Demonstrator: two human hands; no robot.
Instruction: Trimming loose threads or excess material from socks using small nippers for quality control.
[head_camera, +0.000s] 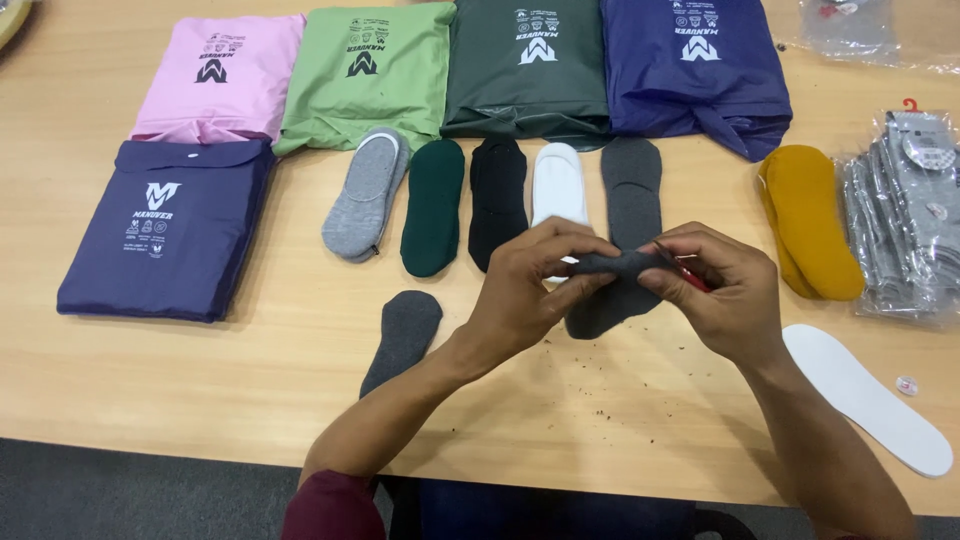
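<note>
From the head camera, both hands meet over the middle of the pale wooden bench (250, 380). The left hand (535, 290) pinches one end of a small dark grey cloth sock (622, 266), and the right hand (725, 290) pinches the other end, so the sock is pulled a bit tight between them and lifted just above the bench. The right hand also seems to hold a thin red thing (690, 276) against the sock, but it is too small to tell what it is. Tiny dark crumbs (600, 385) lie on the bench right under the hands. Behind the hands, low socks lie side by side in a neat row, so each colour is easy to see: a light grey sock (365, 195), a dark green sock (433, 205), a black sock (497, 195), a white sock (558, 180) and a dark grey sock (632, 190). A mustard yellow sock (810, 220) lies apart on the right, near a pile of clear plastic packs (905, 210). A flat white insole shape (865, 395) lies near the right arm. Another dark grey sock (405, 335) lies by the left arm. Folded cloth bags in pink (220, 80), light green (365, 75), dark green (525, 70), blue (695, 70) and navy (165, 230) lie flat at the back and left.
</note>
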